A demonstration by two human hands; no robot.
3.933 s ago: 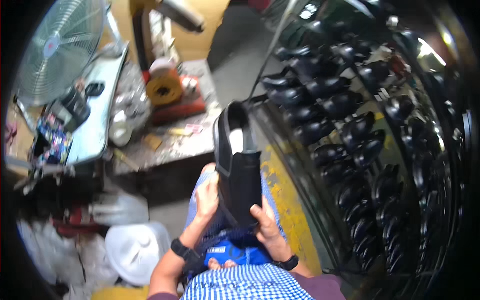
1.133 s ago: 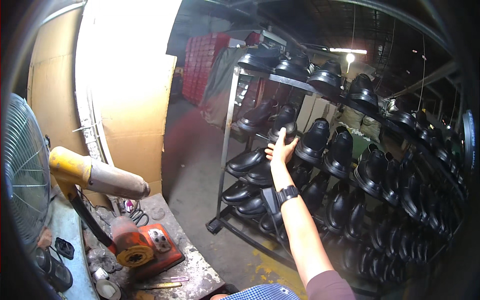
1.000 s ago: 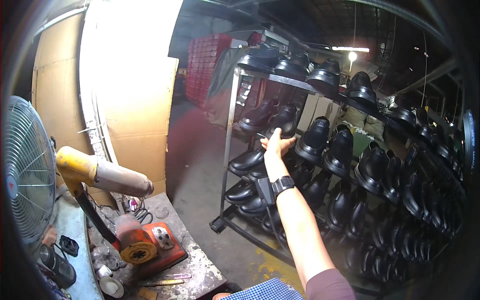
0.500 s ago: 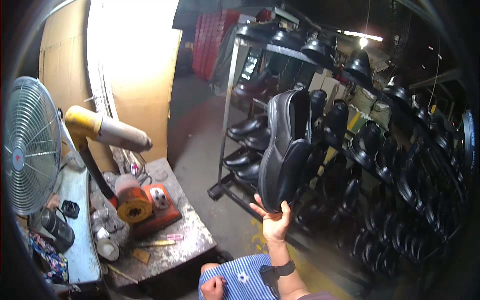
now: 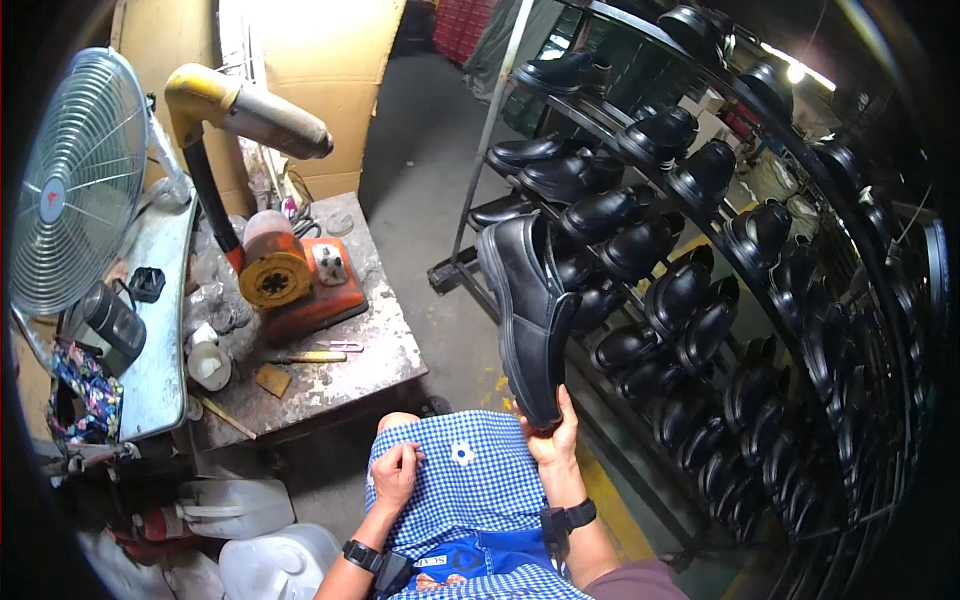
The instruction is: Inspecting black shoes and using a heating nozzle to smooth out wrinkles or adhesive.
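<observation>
Black shoe (image 5: pixel 527 315) held upright at frame centre.
Right hand (image 5: pixel 552 440) gripping its heel end; left hand (image 5: pixel 396 473) curled loosely on checked apron (image 5: pixel 470 490), lower centre, holding nothing.

Right hand (image 5: pixel 553 443) holds a black shoe (image 5: pixel 527 310) upright; left hand (image 5: pixel 396 473) rests on checked apron (image 5: pixel 470 490)

1 fan (image 5: pixel 75 180), 2 plastic jugs (image 5: pixel 235 505) below the desk (image 5: pixel 330 375), 1 shoe (image 5: pixel 525 310) in hand; rack (image 5: pixel 600 120) shoes too many to count.
</observation>
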